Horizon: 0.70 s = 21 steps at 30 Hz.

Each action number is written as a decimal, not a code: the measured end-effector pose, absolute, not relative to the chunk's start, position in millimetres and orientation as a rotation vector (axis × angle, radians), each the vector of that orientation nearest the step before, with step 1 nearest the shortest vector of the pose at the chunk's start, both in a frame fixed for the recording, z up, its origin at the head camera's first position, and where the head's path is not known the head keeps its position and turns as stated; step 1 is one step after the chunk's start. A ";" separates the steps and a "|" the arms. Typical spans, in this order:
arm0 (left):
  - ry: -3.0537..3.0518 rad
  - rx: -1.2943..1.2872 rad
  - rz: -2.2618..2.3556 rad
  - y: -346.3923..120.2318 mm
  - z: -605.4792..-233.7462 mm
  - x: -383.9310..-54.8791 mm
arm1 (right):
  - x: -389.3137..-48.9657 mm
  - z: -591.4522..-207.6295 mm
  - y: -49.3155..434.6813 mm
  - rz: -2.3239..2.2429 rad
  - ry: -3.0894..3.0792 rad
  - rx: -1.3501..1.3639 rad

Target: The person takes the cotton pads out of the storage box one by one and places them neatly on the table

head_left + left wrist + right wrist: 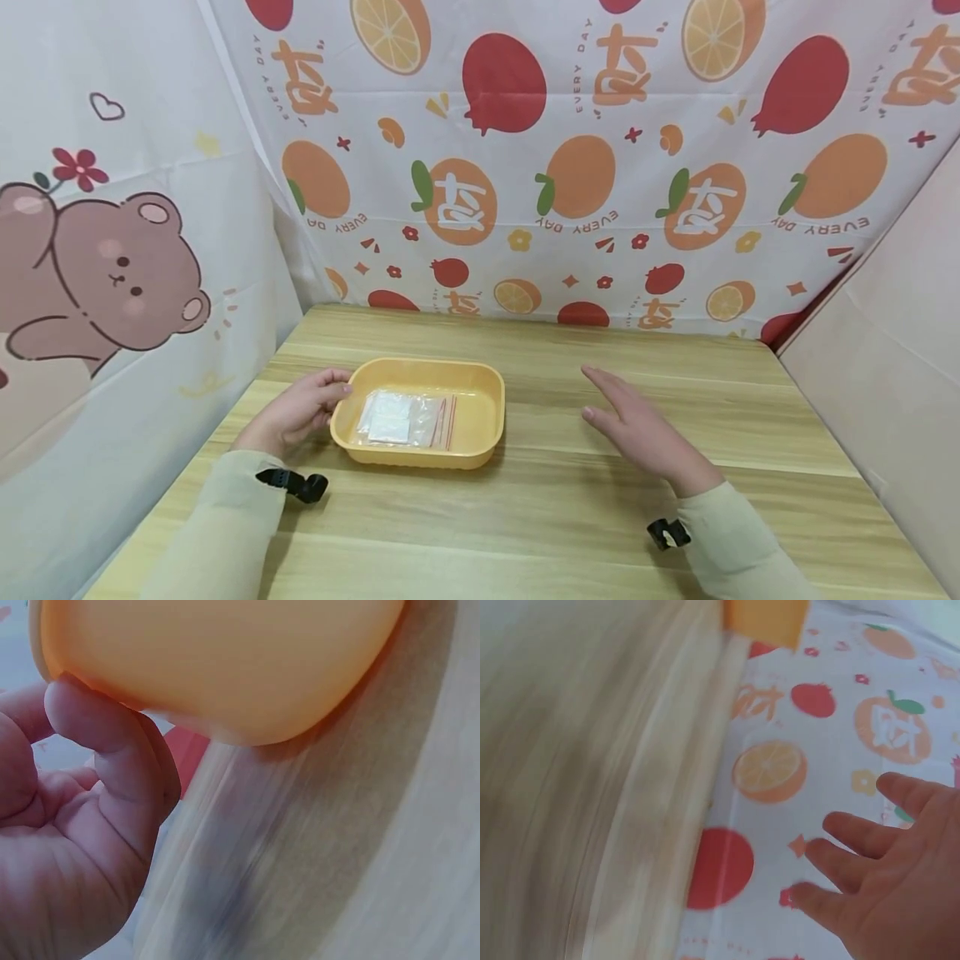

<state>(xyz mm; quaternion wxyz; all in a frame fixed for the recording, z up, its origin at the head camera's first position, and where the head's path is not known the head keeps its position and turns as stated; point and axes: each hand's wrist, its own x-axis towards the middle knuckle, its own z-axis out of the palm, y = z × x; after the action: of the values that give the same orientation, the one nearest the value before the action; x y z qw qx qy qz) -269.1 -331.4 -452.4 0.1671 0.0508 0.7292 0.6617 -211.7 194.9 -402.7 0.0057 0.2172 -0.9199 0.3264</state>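
A yellow plastic tray (487, 454) with rounded corners sits left of the middle of the wooden table. My left hand (303, 408) grips its left rim, thumb on the near side and fingers behind. Up close in the left wrist view, the thumb (97, 720) presses against the tray wall (225, 667). Inside the tray lie clear zip bags (423, 417) with red seal lines and a flat white square packet (390, 418). My right hand (637, 425) hovers right of the tray, fingers extended, holding nothing; its spread fingers also show in the right wrist view.
Pale wood-grain table (570, 517) runs to a fruit-print curtain (510, 258) at the back. A white curtain with a bear print (127, 267) hangs on the left, and a plain pale one (892, 350) on the right. Both wrists carry black straps with small cameras.
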 end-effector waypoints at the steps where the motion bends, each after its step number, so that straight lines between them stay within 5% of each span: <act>1: 2.065 0.144 1.894 -331.3 -452.6 -269.3 | -212.1 -400.4 192.6 1.117 -2.880 0.676; 13: 2.022 0.145 1.938 -333.0 -452.5 -270.9 | -223.5 -377.3 148.4 2.218 -2.618 0.575; 21: 2.014 0.171 1.937 -333.6 -456.7 -271.5 | -242.5 -378.0 100.4 2.430 -2.537 0.522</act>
<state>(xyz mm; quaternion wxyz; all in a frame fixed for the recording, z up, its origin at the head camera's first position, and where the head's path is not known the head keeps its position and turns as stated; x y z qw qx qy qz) -271.5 -333.6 -456.7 0.1699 0.0602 0.7090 0.6818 -242.5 100.4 -378.0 -0.2036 0.1438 -0.6994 0.6699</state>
